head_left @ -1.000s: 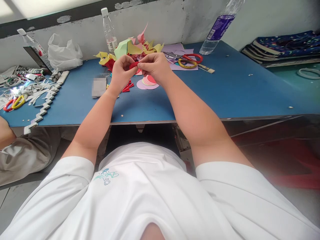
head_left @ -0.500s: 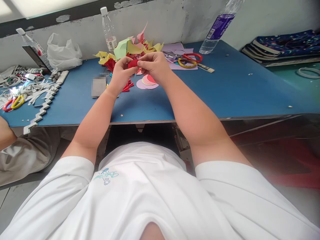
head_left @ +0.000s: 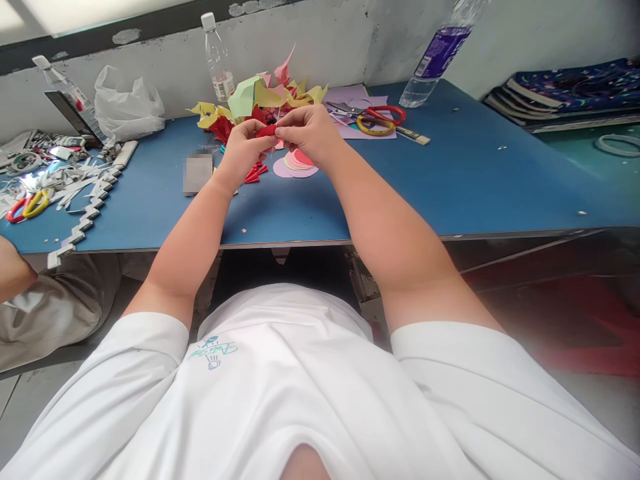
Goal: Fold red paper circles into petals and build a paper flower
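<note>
Over the blue table, my left hand (head_left: 241, 150) pinches a small curved piece of red paper (head_left: 266, 131) between thumb and fingers. My right hand (head_left: 310, 137) is closed on the right end of that piece, its fingertips almost meeting those of my left hand. A thin pale line, perhaps a needle or thread, runs by the fingertips; its kind is too fine to tell. Below the hands lie pink and red paper circles (head_left: 295, 165) in an overlapping stack, with several small red paper rolls (head_left: 256, 173) beside them.
Crumpled coloured paper scraps (head_left: 245, 97) are heaped behind the hands. Scissors (head_left: 380, 120) lie on purple paper (head_left: 345, 97) at the right, near a purple-labelled bottle (head_left: 435, 60). Grey folded strips (head_left: 85, 223), a plastic bag (head_left: 127, 107) and another person's arm (head_left: 13, 270) are at left.
My right hand's fingertips have shifted slightly on the red paper, and the thin pale line beside them shows more. The red paper has tilted a little; the table things stay put.
</note>
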`<state>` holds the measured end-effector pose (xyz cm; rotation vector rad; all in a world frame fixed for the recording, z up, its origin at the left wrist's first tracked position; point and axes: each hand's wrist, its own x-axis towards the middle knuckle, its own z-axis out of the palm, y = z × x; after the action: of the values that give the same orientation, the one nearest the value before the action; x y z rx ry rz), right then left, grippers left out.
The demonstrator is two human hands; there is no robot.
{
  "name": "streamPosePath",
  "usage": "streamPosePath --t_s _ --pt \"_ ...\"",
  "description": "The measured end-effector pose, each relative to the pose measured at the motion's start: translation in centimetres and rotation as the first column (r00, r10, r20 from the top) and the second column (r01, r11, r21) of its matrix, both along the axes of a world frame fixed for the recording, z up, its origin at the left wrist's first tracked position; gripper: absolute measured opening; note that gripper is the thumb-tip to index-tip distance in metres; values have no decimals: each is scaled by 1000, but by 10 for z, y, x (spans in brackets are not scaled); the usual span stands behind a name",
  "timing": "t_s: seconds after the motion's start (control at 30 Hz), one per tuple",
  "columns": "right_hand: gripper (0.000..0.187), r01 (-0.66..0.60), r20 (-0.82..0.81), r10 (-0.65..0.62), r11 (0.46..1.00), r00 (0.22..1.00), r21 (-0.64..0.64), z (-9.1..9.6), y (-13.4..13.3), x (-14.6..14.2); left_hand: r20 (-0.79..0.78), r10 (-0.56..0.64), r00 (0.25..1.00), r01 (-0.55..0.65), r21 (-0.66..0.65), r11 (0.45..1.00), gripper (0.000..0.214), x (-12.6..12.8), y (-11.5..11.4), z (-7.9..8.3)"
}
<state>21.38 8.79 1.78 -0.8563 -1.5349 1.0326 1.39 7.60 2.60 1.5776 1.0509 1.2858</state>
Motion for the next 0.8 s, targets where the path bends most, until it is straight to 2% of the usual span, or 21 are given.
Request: streamPosePath --t_s 0.23,0.4,0.6,0.8 --pt "10 18 -22 -18 1000 1000 8 3 -2 -4 -35 -3 999 5 76 997 33 0 2 1" --pt "21 67 -23 -67 998 997 14 1 2 -4 -156 46 987 -15 191 982 36 -3 4 2" --pt "31 64 -43 -65 998 997 -15 -2 3 -8 -128 66 990 -42 177 983 44 1 1 2" --pt "25 66 -61 -68 997 996 -26 -3 2 -10 -117 61 991 -44 147 988 40 4 5 -2"
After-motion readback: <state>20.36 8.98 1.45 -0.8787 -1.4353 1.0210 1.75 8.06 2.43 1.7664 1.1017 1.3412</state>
